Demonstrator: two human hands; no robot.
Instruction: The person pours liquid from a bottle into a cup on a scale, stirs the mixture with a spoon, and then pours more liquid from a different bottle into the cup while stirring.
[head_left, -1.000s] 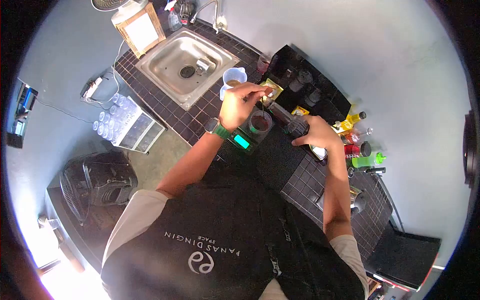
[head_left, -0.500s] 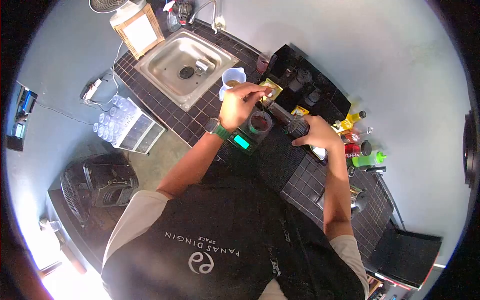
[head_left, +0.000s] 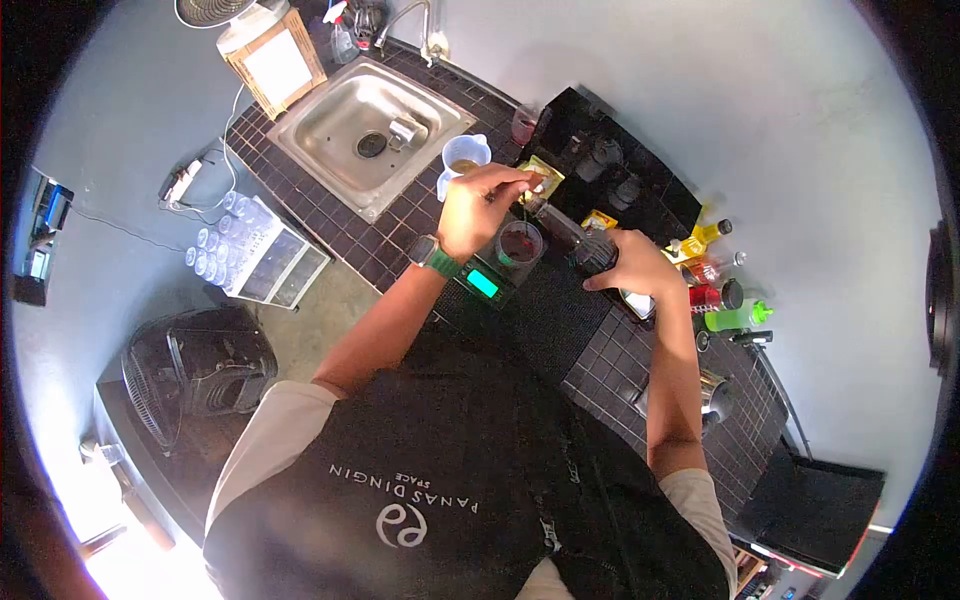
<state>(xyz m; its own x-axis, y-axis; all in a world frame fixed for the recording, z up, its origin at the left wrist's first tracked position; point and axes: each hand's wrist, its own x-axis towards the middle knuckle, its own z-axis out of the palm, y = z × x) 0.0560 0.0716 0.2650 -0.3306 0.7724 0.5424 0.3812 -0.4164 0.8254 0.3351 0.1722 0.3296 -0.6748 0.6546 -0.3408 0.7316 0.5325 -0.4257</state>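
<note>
Two grey walls (head_left: 780,130) are framing the black-tiled counter (head_left: 345,235), where a steel sink (head_left: 325,160) is sitting. My right hand (head_left: 640,268), half closed, is gripping a dark bottle (head_left: 578,243), its neck leaning near a cup (head_left: 519,246) on the lit scale (head_left: 483,284); gentle tilting should be preventing splashes. My left hand (head_left: 472,218) is pinching what looks like a thin stem (head_left: 526,215) above the cup.

1. We look from a single camera on the person's head, facing forward and steeply down.
2. The black apron (head_left: 400,440) is nearest us, across the bottom; the left hand (head_left: 478,212) and right hand (head_left: 637,268) lie farther off, above centre.
3. Our wide view curves, reaching the sink (head_left: 345,175) at upper left.
</note>
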